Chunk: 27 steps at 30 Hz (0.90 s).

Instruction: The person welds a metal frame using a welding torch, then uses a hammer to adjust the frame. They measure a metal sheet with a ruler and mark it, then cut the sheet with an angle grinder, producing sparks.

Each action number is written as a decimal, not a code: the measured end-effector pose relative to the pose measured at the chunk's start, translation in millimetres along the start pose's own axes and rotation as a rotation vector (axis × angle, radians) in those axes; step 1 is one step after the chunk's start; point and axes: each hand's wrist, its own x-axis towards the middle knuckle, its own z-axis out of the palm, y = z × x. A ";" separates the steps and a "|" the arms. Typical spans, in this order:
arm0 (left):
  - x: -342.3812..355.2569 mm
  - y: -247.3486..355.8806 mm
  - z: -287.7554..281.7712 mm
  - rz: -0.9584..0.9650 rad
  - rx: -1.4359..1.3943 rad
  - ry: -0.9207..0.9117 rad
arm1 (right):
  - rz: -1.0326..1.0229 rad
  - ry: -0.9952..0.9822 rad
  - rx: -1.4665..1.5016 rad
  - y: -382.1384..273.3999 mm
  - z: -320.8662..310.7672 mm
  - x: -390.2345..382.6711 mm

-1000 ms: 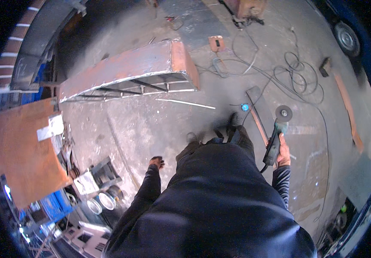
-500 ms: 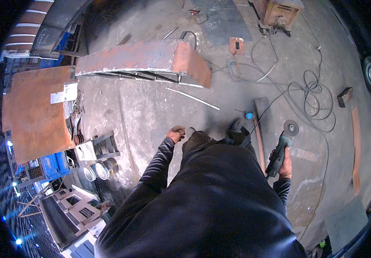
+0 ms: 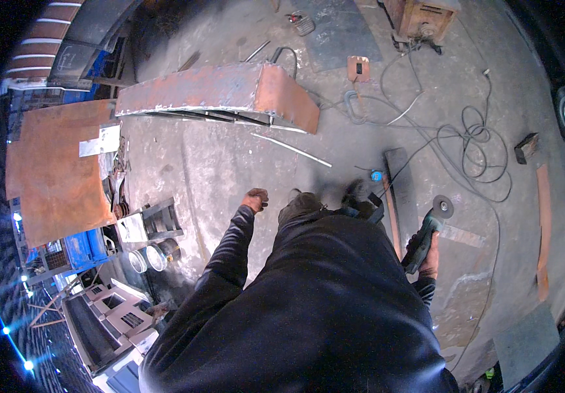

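Observation:
In my right hand is a dark angle grinder, held by its body at my right side. Its round grey disc points away from me, clear of any workpiece. My left hand hangs over the concrete floor with its fingers curled in, and nothing shows in it. Ahead lies a long, reddish-brown welded metal box frame, bars visible along its near side. A thin metal rod rests on the floor between that frame and my feet.
A flat bar and a blue round object lie by my right foot. Looped cables spread across the floor at right, towards a boxy machine. To the left are a rusty sheet and paint buckets.
My left hand has swung a little to the left, away from my leg. The grinder has dipped slightly towards me in my right hand. My body has shifted forward a little.

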 end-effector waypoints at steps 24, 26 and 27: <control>20.7 56.2 -42.8 0.205 0.127 -0.166 | -0.053 0.070 0.083 69.0 80.2 -72.2; 34.2 40.0 -69.8 0.172 0.128 -0.145 | -0.033 0.100 0.048 85.3 86.7 -83.2; 40.5 31.4 -83.1 0.157 0.119 -0.134 | -0.011 0.124 0.012 94.0 87.5 -89.0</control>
